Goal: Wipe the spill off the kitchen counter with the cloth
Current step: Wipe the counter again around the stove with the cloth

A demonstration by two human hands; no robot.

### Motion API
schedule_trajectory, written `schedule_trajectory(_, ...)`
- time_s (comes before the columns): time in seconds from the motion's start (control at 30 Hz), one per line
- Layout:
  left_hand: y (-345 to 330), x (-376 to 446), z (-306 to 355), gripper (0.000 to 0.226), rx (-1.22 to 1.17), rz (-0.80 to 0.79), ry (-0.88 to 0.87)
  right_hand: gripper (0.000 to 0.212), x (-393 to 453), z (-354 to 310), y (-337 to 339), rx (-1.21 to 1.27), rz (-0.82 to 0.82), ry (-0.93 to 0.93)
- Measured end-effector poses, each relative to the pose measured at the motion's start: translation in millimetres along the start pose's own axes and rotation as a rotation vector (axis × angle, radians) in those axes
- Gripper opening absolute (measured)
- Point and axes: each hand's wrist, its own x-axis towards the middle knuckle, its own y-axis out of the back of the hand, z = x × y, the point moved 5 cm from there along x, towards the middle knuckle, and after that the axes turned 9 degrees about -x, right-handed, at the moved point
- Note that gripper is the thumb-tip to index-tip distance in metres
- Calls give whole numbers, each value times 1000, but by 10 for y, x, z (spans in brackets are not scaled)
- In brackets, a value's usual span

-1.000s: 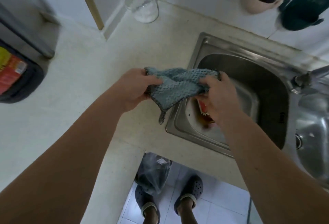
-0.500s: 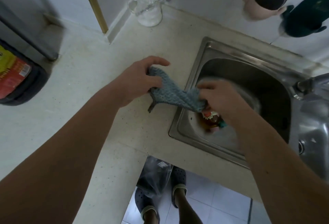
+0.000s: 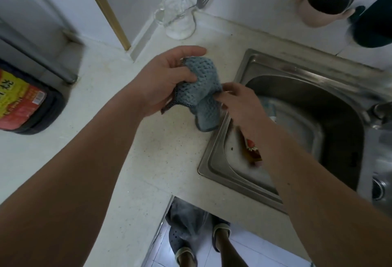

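Observation:
A blue-grey waffle-weave cloth [image 3: 201, 88] is bunched and folded above the pale speckled kitchen counter [image 3: 165, 152], just left of the sink. My left hand [image 3: 167, 78] holds the cloth's upper part, with the thumb pressed on it and the fingers behind it. My right hand [image 3: 239, 103] pinches the cloth's right edge with its fingertips. A free end of the cloth hangs down toward the counter. No distinct spill shows on the counter, only small dark specks.
A steel sink [image 3: 222, 160] to the right holds a white dish and a red-and-brown packet [image 3: 252, 152]. A glass jug with a fork [image 3: 180, 18] stands at the back wall. A dark bottle with a yellow-red label [image 3: 23, 99] lies at left. The counter's front edge is near my feet.
The cloth went from stretched between both hands over the sink edge to bunched up. Both hands came closer together and shifted left over the counter.

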Motion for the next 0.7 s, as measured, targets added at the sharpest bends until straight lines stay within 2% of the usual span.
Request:
schedule_trajectory(0.07, 214, 59, 64, 45, 383, 171, -25, 10, 31, -41, 151, 2, 59, 2)
schedule_trajectory(0.13, 384, 116, 100, 39, 829, 313, -47, 13, 58, -59, 248, -13, 70, 2)
schedule_trajectory(0.17, 418, 156, 96, 31, 936, 336, -65, 13, 98, -58, 279, -73, 74, 24)
schedule_trajectory(0.27, 411, 267, 26, 16, 909, 328, -107, 17, 148, -95, 322, -317, 79, 92)
schedule_trajectory(0.37, 445, 355, -2, 25, 740, 404, -103, 24, 208, -136, 349, -442, 126, 139)
schedule_trajectory(0.43, 434, 408, -31, 30, 730, 453, -103, 28, 253, -186, 331, -468, 191, 166)
schedule_trajectory(0.5, 346, 442, -58, 31, 746, 505, -174, 28, 336, -165, 279, -265, 222, 70)
schedule_trajectory(0.57, 153, 398, -70, 29, 749, 491, -301, 33, 384, -105, 103, 291, 49, -206)
schedule_trajectory(0.63, -67, 376, -186, 25, 739, 287, -323, 51, 409, -142, -78, 720, -207, -344)
schedule_trajectory(0.7, -233, 352, -355, 24, 678, 59, -237, 49, 533, -198, -101, 791, -313, -308)
